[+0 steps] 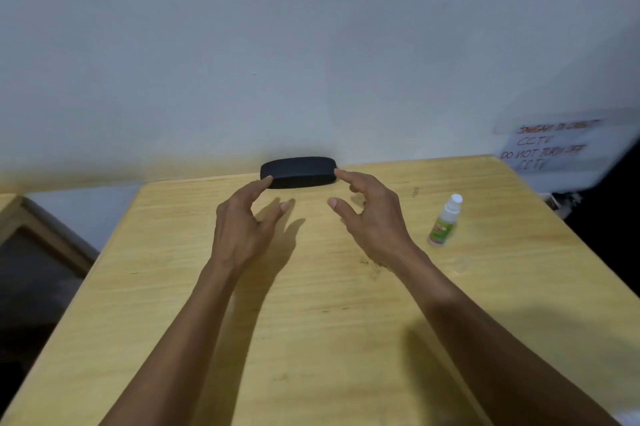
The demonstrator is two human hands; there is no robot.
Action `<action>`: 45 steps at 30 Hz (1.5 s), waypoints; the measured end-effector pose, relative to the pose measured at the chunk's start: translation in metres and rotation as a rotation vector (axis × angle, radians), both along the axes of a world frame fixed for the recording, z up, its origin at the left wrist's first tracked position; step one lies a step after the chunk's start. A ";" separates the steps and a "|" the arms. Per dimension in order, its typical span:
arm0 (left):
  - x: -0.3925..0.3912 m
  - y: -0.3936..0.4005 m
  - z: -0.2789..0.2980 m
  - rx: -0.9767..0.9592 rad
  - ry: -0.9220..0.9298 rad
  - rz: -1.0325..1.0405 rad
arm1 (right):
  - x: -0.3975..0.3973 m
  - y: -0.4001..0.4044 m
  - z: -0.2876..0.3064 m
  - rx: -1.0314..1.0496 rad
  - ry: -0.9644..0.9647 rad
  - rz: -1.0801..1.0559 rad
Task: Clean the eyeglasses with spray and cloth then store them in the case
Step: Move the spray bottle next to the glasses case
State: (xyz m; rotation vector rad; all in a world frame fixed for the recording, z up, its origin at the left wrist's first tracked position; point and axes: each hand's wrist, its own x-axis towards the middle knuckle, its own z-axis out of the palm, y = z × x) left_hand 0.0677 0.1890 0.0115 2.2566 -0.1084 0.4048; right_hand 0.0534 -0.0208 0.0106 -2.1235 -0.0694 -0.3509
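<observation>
A black oval glasses case (298, 171) lies shut at the far edge of the wooden table (311, 321), against the wall. My left hand (242, 221) reaches to its left end, fingers apart, the index fingertip at the case's edge. My right hand (369, 214) is at the case's right end, fingers spread, the index fingertip touching or almost touching it. Neither hand holds anything. A small spray bottle (444, 221) with a white cap and green label stands to the right. No eyeglasses or cloth are visible.
A pale wall (311, 44) rises right behind the table. A handwritten paper notice (547, 148) hangs at the right. A second wooden piece of furniture (31, 235) stands lower at the left, past the table's left edge.
</observation>
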 end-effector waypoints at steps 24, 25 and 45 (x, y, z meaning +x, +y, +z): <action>-0.072 -0.215 -0.019 -0.313 0.092 -0.154 | -0.117 -0.145 -0.052 -0.182 0.029 -0.308; -0.070 -0.219 -0.019 -0.334 0.094 -0.148 | -0.116 -0.145 -0.056 -0.227 0.007 -0.316; -0.088 -0.191 -0.009 -0.335 0.001 -0.126 | -0.125 -0.134 -0.045 -0.019 -0.048 -0.374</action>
